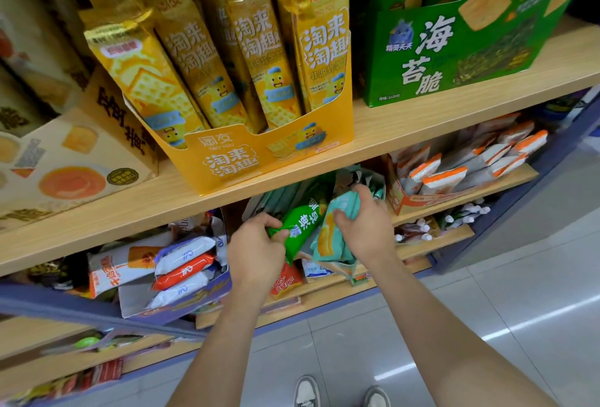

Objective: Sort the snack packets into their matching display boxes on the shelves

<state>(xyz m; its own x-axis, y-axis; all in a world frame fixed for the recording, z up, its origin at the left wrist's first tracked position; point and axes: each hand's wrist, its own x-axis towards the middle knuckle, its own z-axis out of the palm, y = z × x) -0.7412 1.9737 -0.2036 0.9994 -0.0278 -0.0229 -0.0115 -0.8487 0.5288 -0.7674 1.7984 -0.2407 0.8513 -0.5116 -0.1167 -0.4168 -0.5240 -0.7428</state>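
On my feed, far left on the upper shelf, a beige display box [74, 159] printed with egg yolks sits just beside a yellow display box [246, 159] packed with upright yellow wafer packets [201, 59]. Right of that stands a green display box [422, 59] of seaweed snacks. The wooden shelf board [422, 133] under them overhangs the shelf below and hides its back part from me. On that lower shelf, at the left, a blue box [207, 296] holds white and orange packets. At the far right an orange box [397, 198] holds white packets with orange tops. Between them both hands meet under the board's edge. The left hand [256, 244] has its fingers curled round the lower end of a bright green packet [302, 224], which slants up to the right. The right hand [363, 224], just beside it, grips the top of a pale teal packet [334, 237], thumb and fingers bunched on the wrapper. Both packets lie over a heap of similar green and teal ones; I cannot tell which box that heap sits in. Both forearms reach up from the bottom, over grey floor tiles [487, 309] and white shoes [306, 390]
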